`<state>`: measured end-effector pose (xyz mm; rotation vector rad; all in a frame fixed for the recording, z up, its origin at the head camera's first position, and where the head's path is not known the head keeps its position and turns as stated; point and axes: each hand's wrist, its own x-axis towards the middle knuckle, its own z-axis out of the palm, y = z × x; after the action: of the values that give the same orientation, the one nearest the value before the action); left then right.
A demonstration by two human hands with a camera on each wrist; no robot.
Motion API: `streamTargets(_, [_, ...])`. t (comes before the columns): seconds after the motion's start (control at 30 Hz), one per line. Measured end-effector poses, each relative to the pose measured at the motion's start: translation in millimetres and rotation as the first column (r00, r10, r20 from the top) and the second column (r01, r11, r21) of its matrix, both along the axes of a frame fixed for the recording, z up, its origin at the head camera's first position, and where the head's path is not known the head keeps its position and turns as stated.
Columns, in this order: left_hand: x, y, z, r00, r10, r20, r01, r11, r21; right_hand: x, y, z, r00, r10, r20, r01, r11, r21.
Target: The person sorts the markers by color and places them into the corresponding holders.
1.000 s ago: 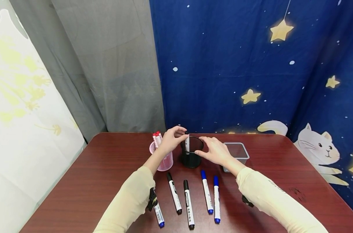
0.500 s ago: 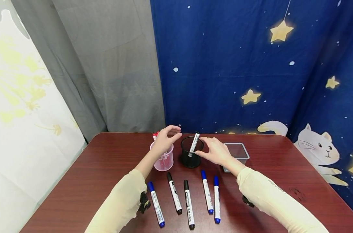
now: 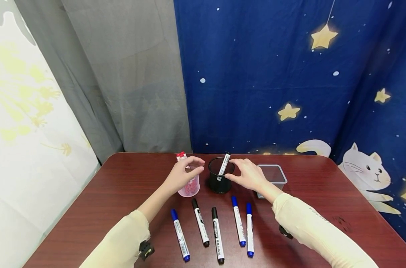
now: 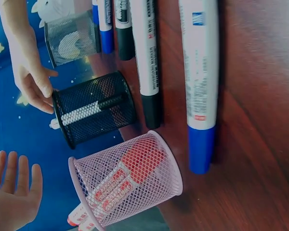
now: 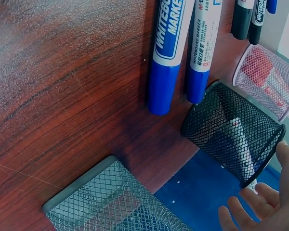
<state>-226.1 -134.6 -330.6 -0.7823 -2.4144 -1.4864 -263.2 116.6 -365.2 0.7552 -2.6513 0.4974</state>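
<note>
My left hand (image 3: pixel 184 173) is in the air in front of the pink mesh pen holder (image 3: pixel 190 190), fingers relaxed and holding nothing. Red-capped markers (image 3: pixel 181 155) stand in that pink holder. Beside it is a black mesh pen holder (image 3: pixel 219 187) with one white marker (image 3: pixel 224 163) leaning to the right inside, its black cap down in the left wrist view. My right hand (image 3: pixel 247 173) holds the black holder by its rim, thumb at the near side and fingers at the far side.
On the table (image 3: pixel 122 193) in front lie two black-capped markers (image 3: pixel 218 234) and several blue-capped markers (image 3: pixel 180 235). A grey mesh basket (image 3: pixel 273 173) stands right of the black holder, partly behind my right hand. Curtains (image 3: pixel 243 74) hang behind the table's far edge.
My left hand let go of the white marker and drew back left and toward me. The marker tipped from upright to leaning right in the black holder. My right hand stayed put.
</note>
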Motion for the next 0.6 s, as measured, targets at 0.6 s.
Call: streamTargets(0.6, [40.9, -6.9, -16.1, 0.992, -0.118, -0.054, 0.112, 0.989, -0.100, 2.5, -2.5, 3.3, 0.999, -0.041, 0.012, 0.041, 0.999, 0.024])
